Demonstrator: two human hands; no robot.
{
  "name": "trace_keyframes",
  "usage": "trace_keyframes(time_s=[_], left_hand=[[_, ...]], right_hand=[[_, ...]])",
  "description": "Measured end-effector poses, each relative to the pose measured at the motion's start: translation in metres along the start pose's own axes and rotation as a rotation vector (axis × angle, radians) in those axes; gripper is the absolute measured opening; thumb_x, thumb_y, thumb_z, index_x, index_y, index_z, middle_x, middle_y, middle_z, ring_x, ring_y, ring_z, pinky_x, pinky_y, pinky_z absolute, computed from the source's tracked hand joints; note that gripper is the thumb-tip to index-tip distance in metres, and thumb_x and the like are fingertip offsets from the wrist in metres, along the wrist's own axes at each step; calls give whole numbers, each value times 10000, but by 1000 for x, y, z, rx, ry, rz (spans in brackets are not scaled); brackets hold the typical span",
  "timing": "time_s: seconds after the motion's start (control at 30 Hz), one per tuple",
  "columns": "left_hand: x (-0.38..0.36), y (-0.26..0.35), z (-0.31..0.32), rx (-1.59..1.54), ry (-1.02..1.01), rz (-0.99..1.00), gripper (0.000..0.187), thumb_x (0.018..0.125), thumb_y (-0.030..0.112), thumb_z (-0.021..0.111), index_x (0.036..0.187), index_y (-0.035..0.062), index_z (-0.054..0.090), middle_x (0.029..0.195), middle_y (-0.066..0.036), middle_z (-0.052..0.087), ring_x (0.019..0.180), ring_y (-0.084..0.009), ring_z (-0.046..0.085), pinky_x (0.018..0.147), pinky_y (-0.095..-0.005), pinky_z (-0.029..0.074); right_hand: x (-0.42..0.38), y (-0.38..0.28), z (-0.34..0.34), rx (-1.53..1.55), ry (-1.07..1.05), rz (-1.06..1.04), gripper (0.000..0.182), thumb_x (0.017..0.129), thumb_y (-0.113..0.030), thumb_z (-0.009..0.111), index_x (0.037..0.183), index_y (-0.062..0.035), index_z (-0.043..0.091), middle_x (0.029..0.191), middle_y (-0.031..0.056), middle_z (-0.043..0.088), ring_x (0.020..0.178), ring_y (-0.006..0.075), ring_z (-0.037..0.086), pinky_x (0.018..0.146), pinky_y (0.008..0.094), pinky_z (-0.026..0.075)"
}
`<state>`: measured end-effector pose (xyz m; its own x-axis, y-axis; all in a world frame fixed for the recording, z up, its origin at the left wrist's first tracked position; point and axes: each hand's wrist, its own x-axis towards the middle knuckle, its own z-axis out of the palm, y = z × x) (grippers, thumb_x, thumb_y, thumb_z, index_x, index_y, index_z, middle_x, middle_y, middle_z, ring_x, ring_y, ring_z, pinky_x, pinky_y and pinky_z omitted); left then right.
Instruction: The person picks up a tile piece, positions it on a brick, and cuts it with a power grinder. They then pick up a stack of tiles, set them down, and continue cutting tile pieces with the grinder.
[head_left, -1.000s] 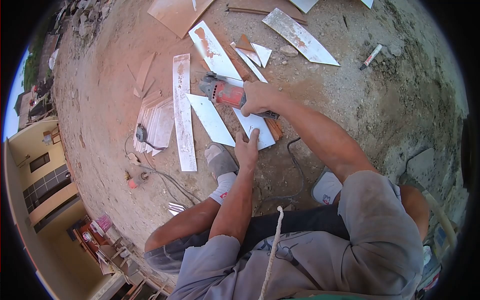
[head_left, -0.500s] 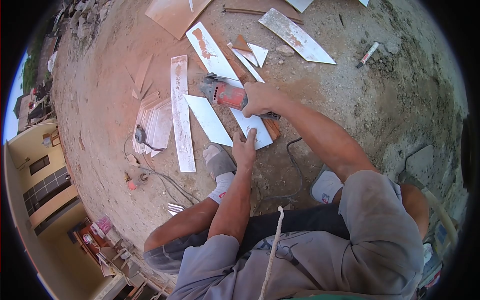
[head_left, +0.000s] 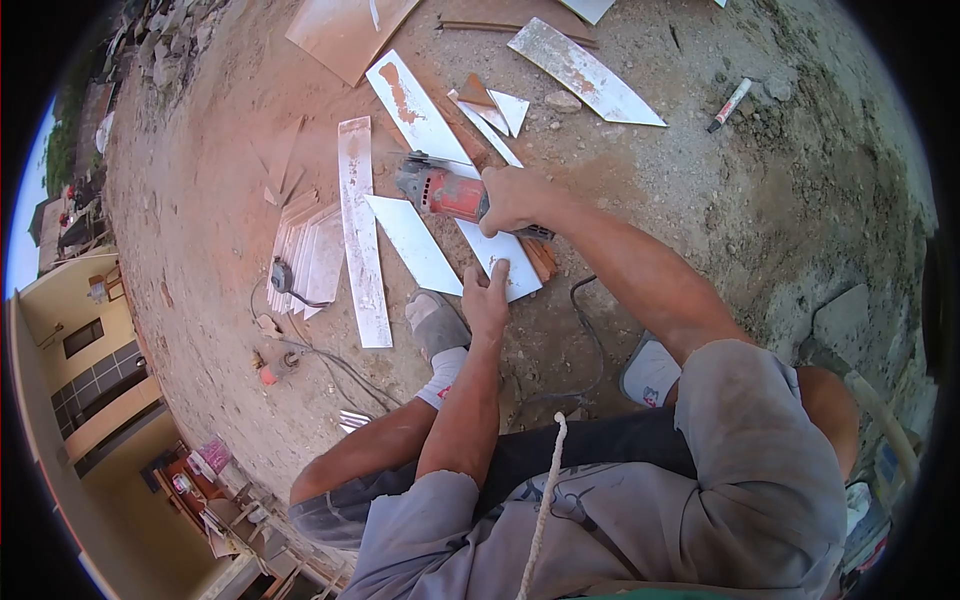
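Note:
My right hand (head_left: 517, 200) is wrapped around the body of a red and grey angle grinder (head_left: 455, 194). The grinder's head and disc lie across a white tile strip (head_left: 512, 272), at a slanting line over its middle. Near the strip's lower end, my left hand (head_left: 486, 302) grips the edge, thumb on top and the other fingers partly hidden. Brown-edged tile pieces (head_left: 541, 256) show under the strip. Just left of it lies a cut white tile piece (head_left: 415, 245), close to my sandalled foot (head_left: 438, 325).
A long dusty tile strip (head_left: 361, 235) and a fanned tile stack (head_left: 304, 250) lie leftward. Small triangular offcuts (head_left: 512, 110), another strip (head_left: 586, 72) and a marker-like tube (head_left: 730, 105) lie beyond. A power cord (head_left: 598, 335) loops between my feet; more cable (head_left: 345, 365) lies left.
The whole view has shifted slightly. Both hands keep their holds, and the grinder stays over nearly the same part of the strip.

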<state>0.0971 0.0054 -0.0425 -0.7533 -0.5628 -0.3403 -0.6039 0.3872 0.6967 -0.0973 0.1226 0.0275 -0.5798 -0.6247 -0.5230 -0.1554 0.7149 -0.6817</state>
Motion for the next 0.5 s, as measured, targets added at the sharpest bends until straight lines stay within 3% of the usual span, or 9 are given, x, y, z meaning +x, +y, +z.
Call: trace_keyframes(time_s=[0.4,0.5], left_hand=[[4,-10,1,6,-9,30,456,920,424,704,792,16,548,718,22,448,684,-102,397,597,-300,354],[5,-13,1,22,0,27,527,884,498,708,787,14,524,693,-37,452,669,-172,422,623,-352,390]], right_hand=[[-13,15,0,7,17,-23,666,618,-319,762,1128,62,566,1041,281,678,988,401,675,846,440,547],[-18,17,-1,6,12,-21,665,617,-320,762,1127,59,566,1039,280,679,986,400,676,845,442,548]])
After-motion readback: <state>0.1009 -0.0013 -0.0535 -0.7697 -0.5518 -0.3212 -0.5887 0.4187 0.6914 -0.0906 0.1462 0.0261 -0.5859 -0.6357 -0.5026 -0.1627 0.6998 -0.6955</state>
